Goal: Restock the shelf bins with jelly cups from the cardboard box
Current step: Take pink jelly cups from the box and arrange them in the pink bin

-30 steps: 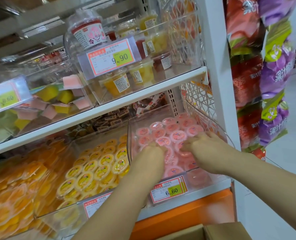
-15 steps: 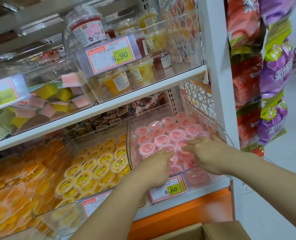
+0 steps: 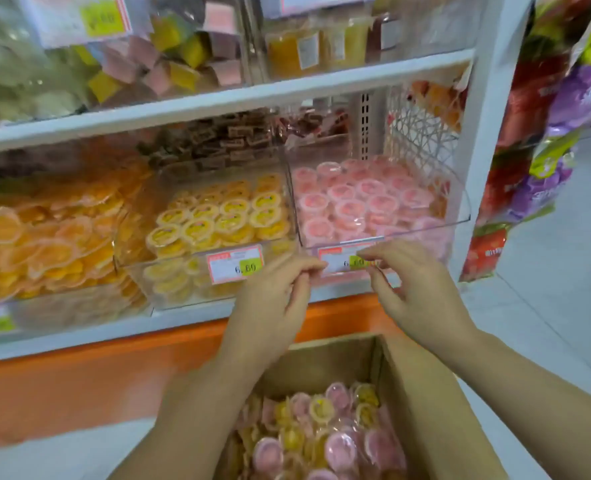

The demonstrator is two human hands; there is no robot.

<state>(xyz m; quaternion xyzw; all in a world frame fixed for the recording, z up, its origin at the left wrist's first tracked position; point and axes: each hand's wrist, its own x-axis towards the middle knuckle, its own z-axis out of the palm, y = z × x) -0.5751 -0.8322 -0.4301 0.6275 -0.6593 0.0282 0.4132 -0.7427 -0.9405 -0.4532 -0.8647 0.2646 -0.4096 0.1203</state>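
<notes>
The clear shelf bin (image 3: 462, 216) at the right of the lower shelf holds several pink jelly cups (image 3: 352, 202). Below it, an open cardboard box (image 3: 325, 362) contains mixed pink and yellow jelly cups (image 3: 335, 448). My left hand (image 3: 276, 292) and my right hand (image 3: 415, 289) hang in front of that bin's price tag (image 3: 342, 261), above the box. Their fingers are loosely curled, with the tips close to the tag, and I see nothing held in either hand.
A bin of yellow jelly cups (image 3: 217, 216) sits left of the pink bin, and orange jelly packs (image 3: 44, 237) lie further left. The upper shelf (image 3: 287, 95) overhangs the bins. Hanging snack bags (image 3: 564, 116) flank the white shelf post (image 3: 484, 133) on the right.
Both hands have drawn back out of the pink bin and come down in front of its price tag. The view has tilted down, so the box of cups now shows.
</notes>
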